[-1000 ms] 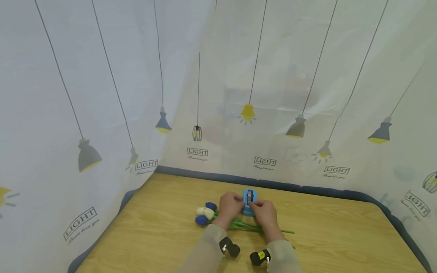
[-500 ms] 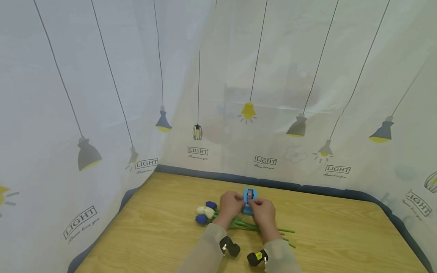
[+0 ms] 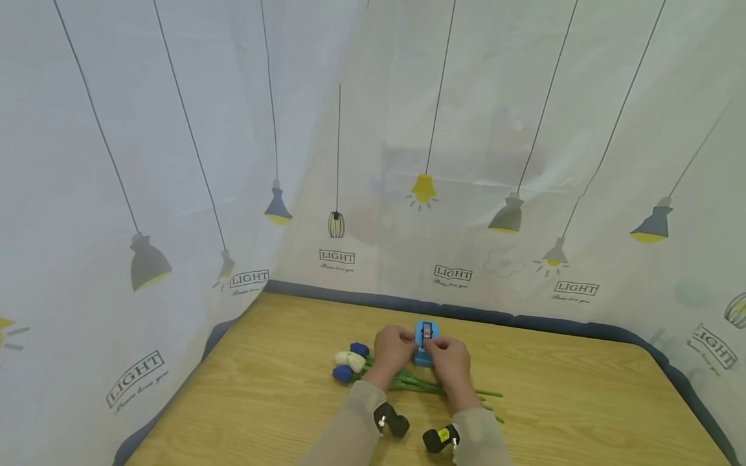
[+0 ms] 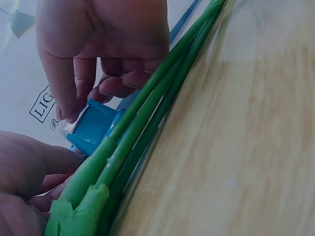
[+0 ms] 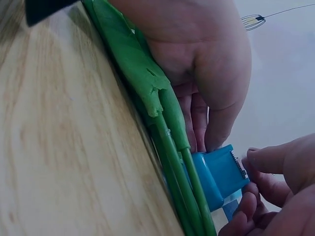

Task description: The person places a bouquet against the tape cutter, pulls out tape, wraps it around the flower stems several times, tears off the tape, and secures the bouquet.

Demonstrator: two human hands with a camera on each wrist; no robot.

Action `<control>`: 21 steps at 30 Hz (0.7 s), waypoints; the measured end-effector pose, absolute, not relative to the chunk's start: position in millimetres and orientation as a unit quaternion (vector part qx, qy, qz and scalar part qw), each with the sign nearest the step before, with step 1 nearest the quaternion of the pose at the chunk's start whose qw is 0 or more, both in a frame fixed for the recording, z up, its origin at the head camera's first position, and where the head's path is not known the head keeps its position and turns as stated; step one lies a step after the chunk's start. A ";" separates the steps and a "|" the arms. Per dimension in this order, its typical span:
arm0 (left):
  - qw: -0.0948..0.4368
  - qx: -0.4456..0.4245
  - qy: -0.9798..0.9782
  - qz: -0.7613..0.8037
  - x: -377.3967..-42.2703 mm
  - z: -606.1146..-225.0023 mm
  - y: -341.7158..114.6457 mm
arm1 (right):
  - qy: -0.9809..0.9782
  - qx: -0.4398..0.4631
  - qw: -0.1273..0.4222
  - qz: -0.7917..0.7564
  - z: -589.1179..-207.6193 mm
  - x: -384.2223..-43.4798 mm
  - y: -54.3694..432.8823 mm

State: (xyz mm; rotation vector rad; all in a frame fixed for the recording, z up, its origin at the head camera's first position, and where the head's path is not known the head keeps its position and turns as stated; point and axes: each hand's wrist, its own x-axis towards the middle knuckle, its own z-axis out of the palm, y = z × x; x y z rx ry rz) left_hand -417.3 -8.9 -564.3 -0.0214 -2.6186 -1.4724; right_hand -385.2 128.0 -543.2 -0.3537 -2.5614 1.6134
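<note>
A small blue tape dispenser (image 3: 424,358) stands on the table behind a bunch of artificial tulips. Its toothed cutting edge shows in both wrist views. My left hand (image 3: 395,349) grips the dispenser's side between thumb and fingers. At the cutter, my right hand (image 3: 451,362) pinches the end of the clear tape (image 4: 65,132) between thumb and forefinger. The tulips lie across the table below both hands, with blue and white heads (image 3: 351,362) to the left. Their green stems (image 5: 179,182) run rightward, passing under my right wrist in the head view.
The wooden table (image 3: 262,401) reaches back to a dark blue edge strip (image 3: 478,313). Behind it hangs a white curtain (image 3: 373,142) printed with lamps. A black wrist camera (image 3: 392,421) sits on my left sleeve, another (image 3: 438,440) on my right.
Over the last second my right hand has shifted slightly left and away from me at the dispenser. My left hand and the tulips have stayed put.
</note>
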 end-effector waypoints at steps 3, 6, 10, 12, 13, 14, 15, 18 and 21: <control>0.066 -0.005 -0.871 -0.486 -417.3 -564.8 -8.9 | -0.843 -0.115 0.046 0.524 -543.2 -384.9 128.4; 0.065 -0.003 -0.873 -0.483 -417.3 -564.5 -8.6 | -0.847 -0.112 0.045 0.519 -541.7 -384.5 129.1; 0.066 -0.002 -0.873 -0.482 -417.9 -563.6 -8.5 | -0.849 -0.105 0.043 0.516 -539.1 -383.6 131.0; 0.066 -0.002 -0.874 -0.482 -418.2 -563.4 -8.5 | -0.850 -0.103 0.040 0.515 -537.3 -383.0 131.9; 0.065 -0.001 -0.874 -0.482 -418.2 -563.3 -8.4 | -0.850 -0.105 0.039 0.514 -537.0 -383.1 132.2; 0.064 0.000 -0.874 -0.483 -418.2 -563.2 -8.4 | -0.851 -0.106 0.036 0.513 -536.5 -383.1 132.2; 0.063 0.001 -0.874 -0.482 -418.2 -563.3 -8.5 | -0.851 -0.108 0.034 0.512 -536.4 -383.3 132.0; 0.061 0.003 -0.874 -0.483 -418.1 -563.6 -8.7 | -0.851 -0.113 0.030 0.512 -536.3 -383.2 130.9; 0.060 0.000 -0.873 -0.485 -418.0 -563.3 -8.9 | -0.851 -0.111 0.029 0.513 -534.6 -381.7 131.2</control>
